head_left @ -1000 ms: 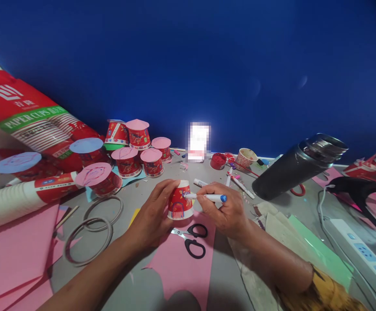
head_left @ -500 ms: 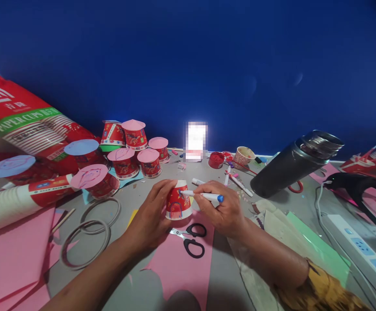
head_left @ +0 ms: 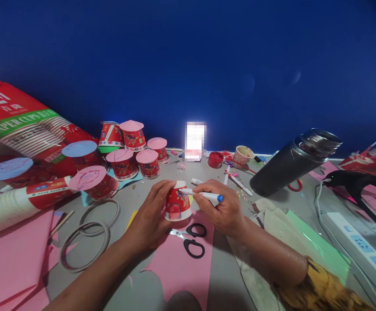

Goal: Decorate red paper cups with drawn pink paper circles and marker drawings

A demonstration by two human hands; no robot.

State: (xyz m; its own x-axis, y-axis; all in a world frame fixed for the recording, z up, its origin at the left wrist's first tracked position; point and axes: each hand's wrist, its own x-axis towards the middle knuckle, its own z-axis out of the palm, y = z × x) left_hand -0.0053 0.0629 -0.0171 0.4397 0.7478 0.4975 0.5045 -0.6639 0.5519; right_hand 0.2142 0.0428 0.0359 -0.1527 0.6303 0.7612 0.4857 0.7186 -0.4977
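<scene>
Gray table: one cup, one marker.

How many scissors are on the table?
1 for sure: black-handled scissors on the pink paper, just below the cup. A red loop behind the flask may be another pair.

Readable only on the long red plastic sleeve of stacked paper cups at far left: "PAPER CUPS" in white capitals on its green band. Other print too small to read.
</scene>
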